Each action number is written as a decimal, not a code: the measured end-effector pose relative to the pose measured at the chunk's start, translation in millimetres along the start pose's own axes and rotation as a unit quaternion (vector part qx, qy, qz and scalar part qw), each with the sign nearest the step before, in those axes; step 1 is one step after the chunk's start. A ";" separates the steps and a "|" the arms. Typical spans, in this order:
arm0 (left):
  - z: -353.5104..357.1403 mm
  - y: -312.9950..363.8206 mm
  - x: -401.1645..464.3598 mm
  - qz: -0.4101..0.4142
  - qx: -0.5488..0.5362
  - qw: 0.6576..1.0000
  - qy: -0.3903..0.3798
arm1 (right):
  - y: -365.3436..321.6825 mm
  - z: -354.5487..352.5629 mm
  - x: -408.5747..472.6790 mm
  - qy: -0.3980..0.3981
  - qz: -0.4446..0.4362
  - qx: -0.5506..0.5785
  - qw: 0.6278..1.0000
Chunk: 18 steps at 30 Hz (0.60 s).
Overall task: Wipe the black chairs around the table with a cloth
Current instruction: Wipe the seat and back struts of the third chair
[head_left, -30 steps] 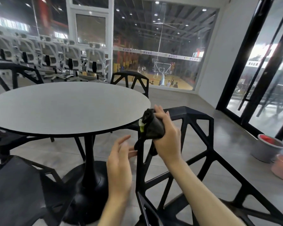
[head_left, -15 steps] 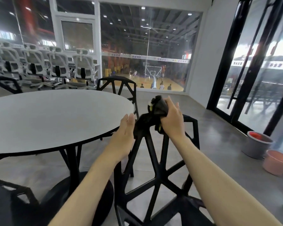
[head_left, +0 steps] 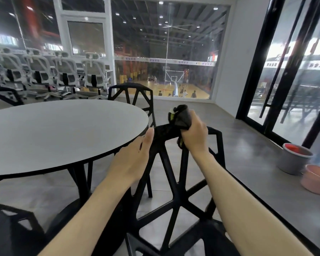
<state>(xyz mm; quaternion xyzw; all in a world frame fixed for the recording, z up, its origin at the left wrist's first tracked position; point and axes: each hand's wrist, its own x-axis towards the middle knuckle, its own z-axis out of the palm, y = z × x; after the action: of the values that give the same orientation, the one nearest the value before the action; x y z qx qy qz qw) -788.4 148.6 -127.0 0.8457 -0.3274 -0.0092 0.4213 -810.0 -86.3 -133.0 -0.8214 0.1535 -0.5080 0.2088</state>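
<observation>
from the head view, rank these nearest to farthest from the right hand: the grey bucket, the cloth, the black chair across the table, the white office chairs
1. cloth, gripped in the right hand itself.
2. black chair across the table, ahead and to the left.
3. grey bucket, on the floor to the right.
4. white office chairs, far left along the wall.

The chair and the bucket are close to call.

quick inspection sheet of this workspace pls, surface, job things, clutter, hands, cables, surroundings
surface: round grey table, top bare.
job's things: dark cloth bunched on the near black chair top rail; far black chair behind the table.
clutter: grey bucket and pink basin on the floor at right.
grippers: right hand grips the cloth; left hand rests flat against the near chair's rail.
cables: nothing seen.
surroundings: white office chairs, glass wall onto a basketball court.
</observation>
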 end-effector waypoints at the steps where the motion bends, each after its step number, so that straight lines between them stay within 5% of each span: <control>1: 0.0 0.3 -0.1 0.001 0.002 1.000 -0.002 | 12.8 -5.0 4.9 0.021 0.047 -0.011 0.999; 5: -1.7 3.4 -2.2 -0.002 0.010 1.000 -0.004 | 17.8 -8.5 9.6 0.045 0.126 -0.009 0.991; 10: -2.3 3.4 -1.9 0.011 0.008 1.000 0.007 | -26.1 17.6 -5.7 -0.025 -0.044 0.040 0.998; 13: 0.0 0.8 0.0 0.013 0.010 1.000 0.007 | -11.8 7.9 3.3 -0.031 -0.069 0.006 0.997; 18: 0.0 3.9 -2.1 0.025 -0.015 1.000 0.009 | 58.1 -18.2 12.8 0.067 0.068 -0.057 0.994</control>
<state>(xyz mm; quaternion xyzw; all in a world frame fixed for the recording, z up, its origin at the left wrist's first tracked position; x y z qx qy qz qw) -792.1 148.1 -124.7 0.8305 -0.3449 0.0039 0.4373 -823.0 -145.9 -144.9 -0.7837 0.2515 -0.5370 0.1850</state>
